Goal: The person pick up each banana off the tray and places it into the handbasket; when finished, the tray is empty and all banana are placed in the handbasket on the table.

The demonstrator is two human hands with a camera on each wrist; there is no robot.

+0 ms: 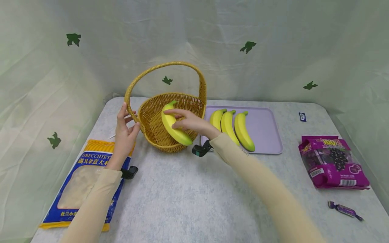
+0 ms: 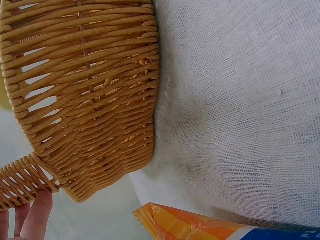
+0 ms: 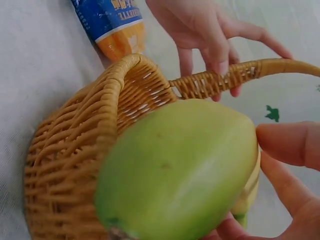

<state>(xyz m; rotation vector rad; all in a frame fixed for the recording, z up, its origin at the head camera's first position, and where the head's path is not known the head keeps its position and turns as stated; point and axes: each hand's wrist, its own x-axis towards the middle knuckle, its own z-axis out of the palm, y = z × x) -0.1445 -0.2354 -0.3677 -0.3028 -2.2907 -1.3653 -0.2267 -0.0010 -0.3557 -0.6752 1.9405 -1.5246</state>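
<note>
A wicker basket with a tall arched handle stands at the back left of the table. My left hand pinches the left side of the handle near its base. In my right hand a yellow banana with a greenish end is gripped between thumb and fingers, held over the basket's opening. The right wrist view shows the banana close up, its green end toward the camera. Behind it, the left hand holds the handle. The basket's bottom is partly hidden by the banana.
Three bananas lie on a lilac tray right of the basket. A blue pasta bag lies under the left forearm. On the right are a purple candy bag, a wrapped candy and a small dark packet.
</note>
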